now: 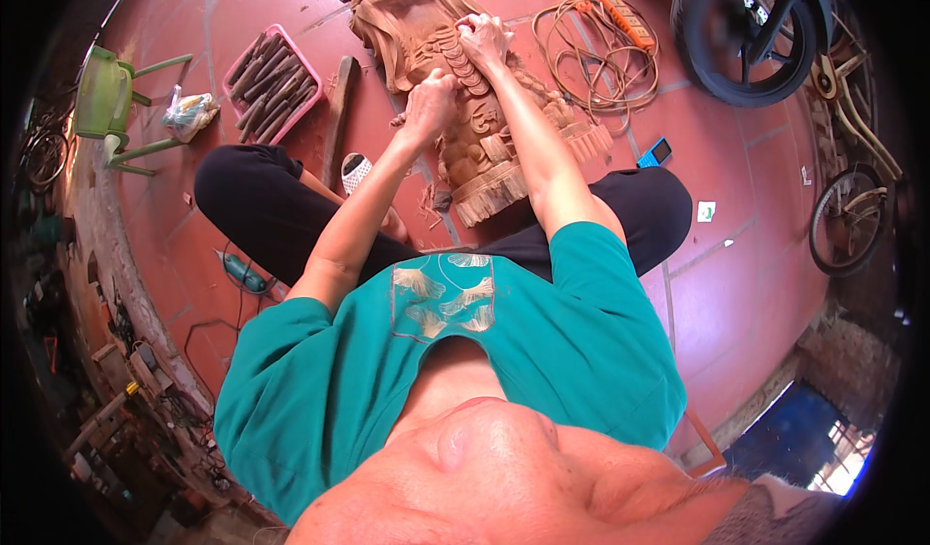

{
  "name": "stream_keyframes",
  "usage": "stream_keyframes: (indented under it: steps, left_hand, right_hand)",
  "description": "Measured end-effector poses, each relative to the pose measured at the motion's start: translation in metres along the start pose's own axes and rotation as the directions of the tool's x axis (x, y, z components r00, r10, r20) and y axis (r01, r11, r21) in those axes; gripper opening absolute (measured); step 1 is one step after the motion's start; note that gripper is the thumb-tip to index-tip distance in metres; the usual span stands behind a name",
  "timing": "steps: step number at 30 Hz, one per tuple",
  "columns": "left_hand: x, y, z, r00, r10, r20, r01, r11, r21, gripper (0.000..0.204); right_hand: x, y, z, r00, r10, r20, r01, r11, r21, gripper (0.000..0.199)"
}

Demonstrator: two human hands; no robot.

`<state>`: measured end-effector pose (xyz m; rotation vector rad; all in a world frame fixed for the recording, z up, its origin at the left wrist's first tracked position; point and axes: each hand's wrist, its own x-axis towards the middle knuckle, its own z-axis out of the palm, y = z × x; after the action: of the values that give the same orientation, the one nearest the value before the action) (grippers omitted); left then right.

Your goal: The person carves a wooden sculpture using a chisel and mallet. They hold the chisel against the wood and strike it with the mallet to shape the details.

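Observation:
A large carved wooden statue lies on the red tiled floor between my crossed legs, its fringed base toward me. My left hand is closed in a fist around a carving tool whose handle end sticks out below the fist, and it is pressed against the statue's scaled middle. My right hand rests farther up the carving with its fingers curled onto the wood. Whether it grips anything is hidden.
A pink tray of several chisels and a wooden bar lie left of the statue. A green chair, a plastic bag, a teal power tool, an orange power strip with cable, a blue phone and a motorbike wheel surround me.

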<state>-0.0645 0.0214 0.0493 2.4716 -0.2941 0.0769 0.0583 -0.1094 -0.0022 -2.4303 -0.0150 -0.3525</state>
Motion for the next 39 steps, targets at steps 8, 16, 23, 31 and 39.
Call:
stream_keyframes:
  steps: [8, 16, 23, 31, 39]
  left_hand:
    - [0.011, -0.038, -0.006, 0.903, -0.028, -0.429, -0.027, 0.992, -0.122, 0.011]
    - [-0.005, -0.044, -0.007, 0.994, -0.049, -0.101, 0.013, 0.946, -0.323, 0.010]
    - [-0.008, -0.043, 0.003, 0.904, -0.063, -0.422, -0.039, 0.973, -0.227, 0.007]
    - [-0.007, -0.063, -0.005, 0.965, -0.184, -0.187, 0.058, 0.845, -0.532, 0.015]
    - [-0.023, -0.048, 0.016, 0.958, -0.105, -0.266, 0.016, 0.949, -0.315, 0.011]
  right_hand:
    - [0.000, -0.009, -0.002, 1.000, -0.025, -0.010, 0.026, 0.997, 0.079, 0.015]
    - [-0.003, -0.010, -0.002, 1.000, -0.013, 0.002, 0.013, 1.000, 0.000, 0.019]
    - [0.000, -0.011, 0.001, 1.000, -0.028, 0.001, 0.028, 0.999, 0.021, 0.015]
    - [-0.002, -0.009, 0.000, 1.000, -0.024, 0.001, 0.024, 1.000, 0.002, 0.019]
    - [0.000, -0.009, 0.001, 0.998, -0.038, -0.045, 0.037, 0.999, -0.016, 0.019]
